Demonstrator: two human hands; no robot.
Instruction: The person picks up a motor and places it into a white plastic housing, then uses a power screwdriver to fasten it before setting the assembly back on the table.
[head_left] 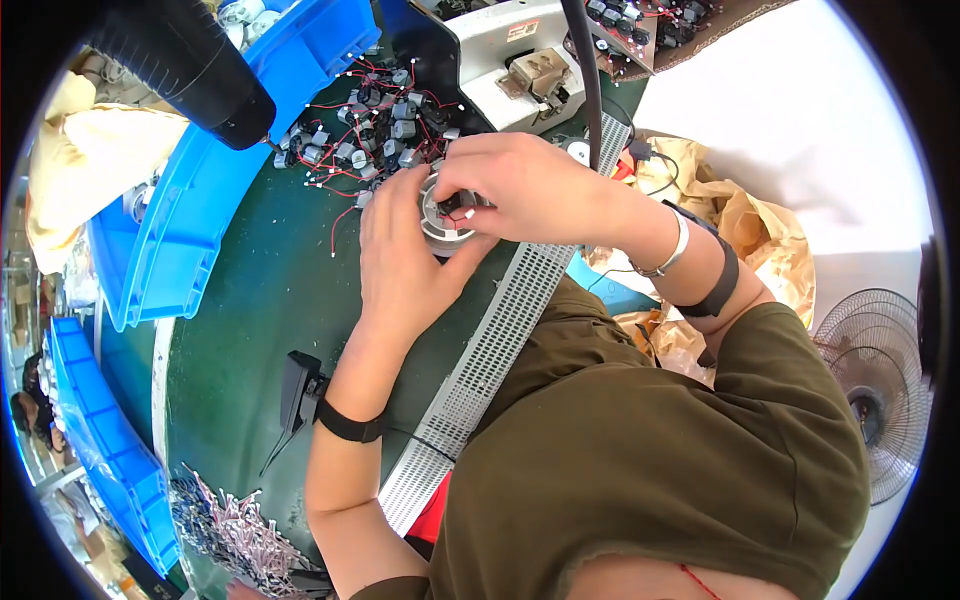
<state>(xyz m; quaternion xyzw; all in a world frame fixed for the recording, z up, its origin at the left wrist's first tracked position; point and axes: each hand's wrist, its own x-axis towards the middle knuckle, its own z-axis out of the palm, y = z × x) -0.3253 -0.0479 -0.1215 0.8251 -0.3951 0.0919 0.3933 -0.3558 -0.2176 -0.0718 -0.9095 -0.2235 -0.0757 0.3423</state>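
My left hand (405, 255) curves round a round white plastic housing (433, 222), steadying it on the green bench top. Over that housing my right hand (535, 190) is closed, thumb and fingers pinching a small black motor (450, 206) with thin red wires and a white connector. The motor sits at the middle of the housing; whether it is seated there I cannot tell. Just beyond my fingers spreads a pile of small grey and black motors (385, 120) with red leads.
A black power screwdriver (215, 90) hangs at upper left before a blue bin (165, 260). A white metal machine (535, 70) stands at the back. Bundled wires (245, 545) lie near left. A perforated metal strip (490, 350) edges the bench; a fan (870, 395) is at right.
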